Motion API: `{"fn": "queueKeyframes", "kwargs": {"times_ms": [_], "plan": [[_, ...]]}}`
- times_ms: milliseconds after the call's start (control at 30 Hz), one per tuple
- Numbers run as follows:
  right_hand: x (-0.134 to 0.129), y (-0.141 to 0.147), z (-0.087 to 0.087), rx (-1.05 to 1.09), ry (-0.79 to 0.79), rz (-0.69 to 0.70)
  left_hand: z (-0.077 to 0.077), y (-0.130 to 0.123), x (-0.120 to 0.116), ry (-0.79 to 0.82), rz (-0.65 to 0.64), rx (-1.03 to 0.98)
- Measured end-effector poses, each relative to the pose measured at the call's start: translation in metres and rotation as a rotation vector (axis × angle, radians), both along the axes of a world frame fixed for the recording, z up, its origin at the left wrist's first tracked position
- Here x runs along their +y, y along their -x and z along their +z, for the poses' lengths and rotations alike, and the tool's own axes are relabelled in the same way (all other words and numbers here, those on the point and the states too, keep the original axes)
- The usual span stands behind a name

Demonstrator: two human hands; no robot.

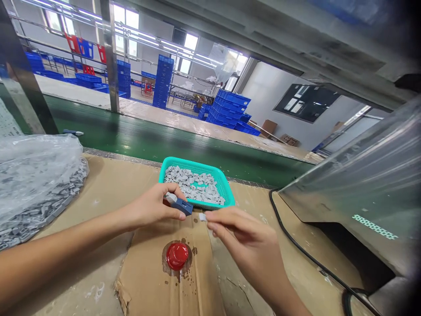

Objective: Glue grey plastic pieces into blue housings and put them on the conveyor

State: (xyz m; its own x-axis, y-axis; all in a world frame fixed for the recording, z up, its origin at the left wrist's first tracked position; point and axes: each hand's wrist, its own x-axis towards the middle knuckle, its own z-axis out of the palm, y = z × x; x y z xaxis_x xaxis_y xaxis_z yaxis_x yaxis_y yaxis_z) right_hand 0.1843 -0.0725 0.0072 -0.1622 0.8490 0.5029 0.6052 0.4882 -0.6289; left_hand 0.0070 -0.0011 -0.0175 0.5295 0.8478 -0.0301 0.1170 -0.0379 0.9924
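Observation:
My left hand (pixel 154 205) grips a small dark blue plastic housing (pixel 183 206) with a pale grey end, its slotted face turned to the right. Between the thumb and fingertips of my right hand (pixel 243 235) is a small light grey plastic piece (pixel 202 217), a short gap away from the housing. Just behind both hands stands a turquoise basket (pixel 229 193) with many similar light grey pieces (pixel 197 184) in it. Below the hands, a red cup-shaped object (pixel 177 256) sits on cardboard (pixel 154 272), ringed by a wet, dark stain.
On the left lies a clear plastic bag (pixel 36 162) over many grey parts (pixel 62 206). A green conveyor belt (pixel 131 136) runs behind the bench, with a blue-and-white item (pixel 73 132) on it. A black cable (pixel 289 237) and a metal housing (pixel 355 175) are at right.

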Motion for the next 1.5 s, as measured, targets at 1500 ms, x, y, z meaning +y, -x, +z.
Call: {"fn": "queueKeyframes", "kwargs": {"times_ms": [1500], "plan": [[0.130, -0.019, -0.032, -0.456, 0.233, 0.112, -0.030, 0.060, 0.122, -0.278, 0.567, 0.078]]}}
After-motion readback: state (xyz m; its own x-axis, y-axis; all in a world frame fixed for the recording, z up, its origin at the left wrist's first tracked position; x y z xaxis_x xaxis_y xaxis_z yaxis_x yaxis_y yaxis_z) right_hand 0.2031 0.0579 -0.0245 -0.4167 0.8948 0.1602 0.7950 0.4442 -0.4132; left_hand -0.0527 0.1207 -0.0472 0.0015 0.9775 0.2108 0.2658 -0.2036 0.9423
